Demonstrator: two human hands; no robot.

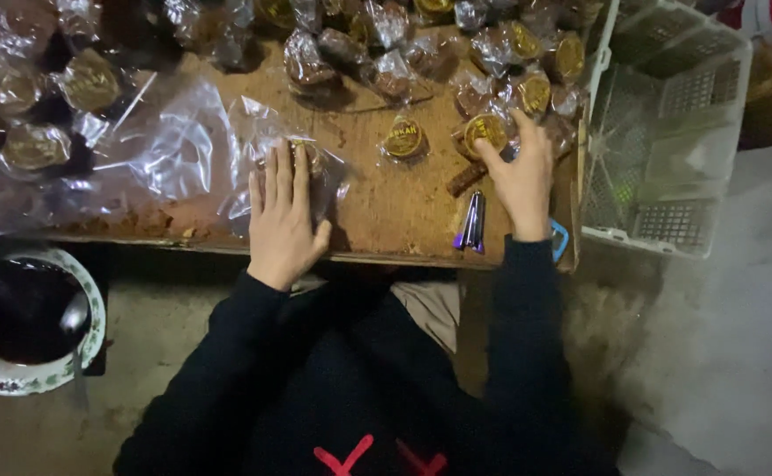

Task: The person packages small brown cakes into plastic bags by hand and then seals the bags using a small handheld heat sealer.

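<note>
Two hands | left hand flat on clear bag | right hand touching wrapped cake

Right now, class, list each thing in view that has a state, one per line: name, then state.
left hand: flat, pressing a clear plastic bag on the wooden board
right hand: fingers closing on a round labelled packet
stapler: lying untouched
white crate: upright, looks empty
bowl: holds dark liquid, spoon inside

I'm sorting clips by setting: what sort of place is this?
Probably a small home food-packing spot. A worn wooden board is covered with brown sweets in clear bags, a stapler lies by the right hand, and a white plastic crate sits beside it.
</note>
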